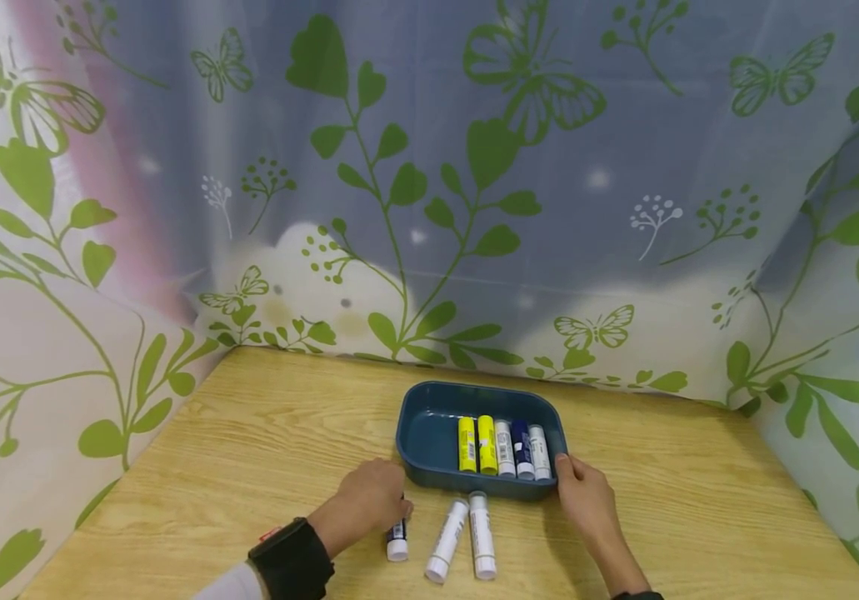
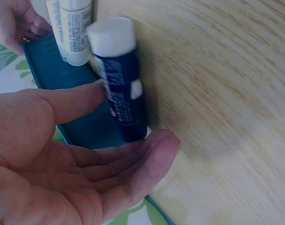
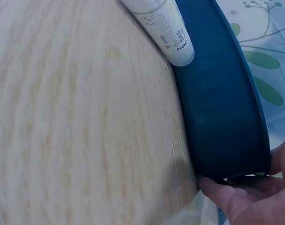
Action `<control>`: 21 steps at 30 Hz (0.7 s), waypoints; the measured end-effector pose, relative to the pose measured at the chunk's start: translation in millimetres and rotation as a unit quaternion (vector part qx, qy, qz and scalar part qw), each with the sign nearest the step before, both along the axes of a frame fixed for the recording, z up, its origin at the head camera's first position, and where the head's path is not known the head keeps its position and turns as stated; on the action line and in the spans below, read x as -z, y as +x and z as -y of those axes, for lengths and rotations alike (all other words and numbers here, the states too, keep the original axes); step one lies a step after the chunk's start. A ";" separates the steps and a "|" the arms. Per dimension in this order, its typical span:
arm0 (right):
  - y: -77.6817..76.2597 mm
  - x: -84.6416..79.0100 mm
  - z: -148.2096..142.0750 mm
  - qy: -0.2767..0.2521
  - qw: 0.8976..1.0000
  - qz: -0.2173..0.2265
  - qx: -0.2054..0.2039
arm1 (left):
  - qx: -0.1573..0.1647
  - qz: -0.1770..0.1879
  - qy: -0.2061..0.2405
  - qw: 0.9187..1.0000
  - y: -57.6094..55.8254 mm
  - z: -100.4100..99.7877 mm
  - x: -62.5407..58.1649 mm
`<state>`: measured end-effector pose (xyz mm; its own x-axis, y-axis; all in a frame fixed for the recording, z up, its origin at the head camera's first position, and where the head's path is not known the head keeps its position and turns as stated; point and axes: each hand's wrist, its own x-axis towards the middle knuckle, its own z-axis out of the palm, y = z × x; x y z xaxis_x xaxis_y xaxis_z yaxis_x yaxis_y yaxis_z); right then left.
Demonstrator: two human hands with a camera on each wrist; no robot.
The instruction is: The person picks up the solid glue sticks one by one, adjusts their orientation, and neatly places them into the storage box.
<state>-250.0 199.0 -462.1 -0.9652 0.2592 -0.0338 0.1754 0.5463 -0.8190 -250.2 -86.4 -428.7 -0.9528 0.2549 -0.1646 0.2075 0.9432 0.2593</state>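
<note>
Right wrist: "deli" on white glue stick (image 3: 162, 29) beside tray (image 3: 222, 103)

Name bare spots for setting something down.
Free: left end of the tray, beside the yellow sticks; tabletop between left hand and left curtain; tabletop right of the right hand. Crowded: tray's right side, five sticks in a row; in front of tray, two white sticks, one dark-blue stick.

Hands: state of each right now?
Left hand: holding the navy glue stick outside the tray.
Right hand: holding the dark teal tray by one end.
</note>
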 end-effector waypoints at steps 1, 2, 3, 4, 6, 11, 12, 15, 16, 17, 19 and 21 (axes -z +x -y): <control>0.1 -0.2 0.0 0.000 1.000 0.000 0.000 | 0.000 -0.001 0.003 1.000 0.0 -0.1 0.0; 0.2 -0.4 0.0 0.000 1.000 -0.001 0.001 | 0.001 0.000 0.005 1.000 -0.2 -0.2 0.5; 0.2 -0.5 0.0 0.001 1.000 0.000 0.000 | 0.000 0.002 0.006 1.000 -0.3 -0.2 0.5; 0.1 -0.5 0.0 0.001 1.000 0.000 0.001 | 0.002 0.002 0.008 1.000 -0.2 -0.1 0.6; 0.0 -0.4 -0.2 0.002 1.000 0.000 0.000 | 0.008 -0.003 0.011 1.000 0.1 0.1 0.9; -0.6 0.2 -0.1 0.002 1.000 0.004 0.001 | 0.013 -0.004 0.023 1.000 0.8 0.9 0.0; -0.8 0.3 -0.1 0.002 1.000 0.004 0.001 | 0.010 0.000 0.024 1.000 0.7 0.8 -0.2; -1.1 0.5 0.1 0.002 1.000 0.005 0.001 | 0.007 0.005 0.020 1.000 1.0 0.2 -1.0; -1.1 0.6 0.2 0.001 1.000 0.005 0.002 | 0.007 0.004 0.019 1.000 0.9 0.1 -0.9; -1.0 0.5 0.3 0.002 1.000 0.004 0.002 | 0.008 0.003 0.017 1.000 0.9 0.1 -0.7; -0.6 0.5 0.4 0.003 1.000 0.002 0.003 | 0.008 -0.001 0.014 1.000 0.8 0.1 -0.4; -0.3 0.7 0.5 0.004 1.000 -0.002 0.003 | 0.008 -0.004 0.013 1.000 0.1 0.6 0.1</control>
